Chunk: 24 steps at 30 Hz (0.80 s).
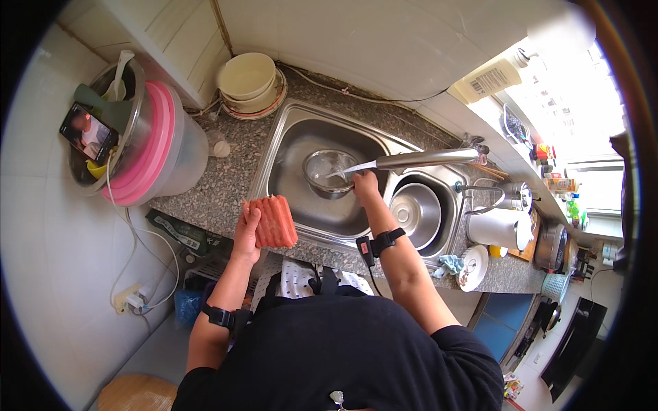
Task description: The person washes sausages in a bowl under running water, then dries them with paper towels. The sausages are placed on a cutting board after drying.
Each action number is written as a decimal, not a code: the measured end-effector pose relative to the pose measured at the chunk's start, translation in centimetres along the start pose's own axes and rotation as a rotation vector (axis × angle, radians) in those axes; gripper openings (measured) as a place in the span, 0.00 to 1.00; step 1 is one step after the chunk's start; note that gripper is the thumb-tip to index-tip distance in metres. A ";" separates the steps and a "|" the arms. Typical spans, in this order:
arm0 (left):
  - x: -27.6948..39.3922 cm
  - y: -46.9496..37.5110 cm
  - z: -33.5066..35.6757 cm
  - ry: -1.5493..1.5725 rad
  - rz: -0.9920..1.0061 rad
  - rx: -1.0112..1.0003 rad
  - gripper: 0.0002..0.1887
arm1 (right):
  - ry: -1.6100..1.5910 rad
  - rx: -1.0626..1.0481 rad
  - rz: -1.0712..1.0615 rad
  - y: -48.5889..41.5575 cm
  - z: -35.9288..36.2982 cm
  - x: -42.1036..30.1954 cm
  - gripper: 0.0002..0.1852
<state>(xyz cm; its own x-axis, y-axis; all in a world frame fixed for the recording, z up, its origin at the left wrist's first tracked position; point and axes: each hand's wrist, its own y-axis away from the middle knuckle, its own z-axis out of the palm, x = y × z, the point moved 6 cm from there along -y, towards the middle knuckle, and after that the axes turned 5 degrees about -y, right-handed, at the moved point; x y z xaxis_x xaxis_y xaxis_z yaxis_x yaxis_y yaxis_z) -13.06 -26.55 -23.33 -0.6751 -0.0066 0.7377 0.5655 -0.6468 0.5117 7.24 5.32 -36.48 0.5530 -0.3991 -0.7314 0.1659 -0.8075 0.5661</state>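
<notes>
My left hand (248, 234) grips a flat pack of reddish sausages (275, 222) in clear film, above the counter's front edge. The sausages lie side by side. With my right hand (365, 188) I hold the near right side of a small metal bowl (329, 193) in the larger basin of a stainless steel sink (290, 198). Water runs from the metal faucet (429, 159) into this bowl, and some liquid shows inside it. My fingers partly cover the bowl's rim.
Cream bowls (247, 77) are stacked on plates behind the sink's left corner. A tub with a pink lid (167, 138) and a phone (90, 132) in a metal basin stand left. Right are a steel pot (434, 218), a blue cloth (450, 265) and a plate (480, 267).
</notes>
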 end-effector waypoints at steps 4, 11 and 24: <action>-0.3 0.1 0.0 0.054 -0.039 -0.036 0.27 | 0.772 0.012 -0.593 -0.2 -1.7 -5.6 0.20; -1.0 -0.2 0.0 0.057 -0.014 -0.010 0.24 | 1.267 -0.119 -0.467 1.8 -2.2 -13.0 0.11; -1.9 0.4 -0.1 0.054 -0.033 -0.008 0.26 | 1.504 -0.099 -0.581 5.1 5.5 -12.5 0.10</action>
<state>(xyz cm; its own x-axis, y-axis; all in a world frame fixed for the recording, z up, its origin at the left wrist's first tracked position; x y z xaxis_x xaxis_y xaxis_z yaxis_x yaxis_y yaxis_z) -11.63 -26.83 -24.57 -0.7181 -0.0257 0.6954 0.5387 -0.6531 0.5322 -3.32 3.77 -26.52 0.6490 0.7482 0.1378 0.6438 -0.6366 0.4245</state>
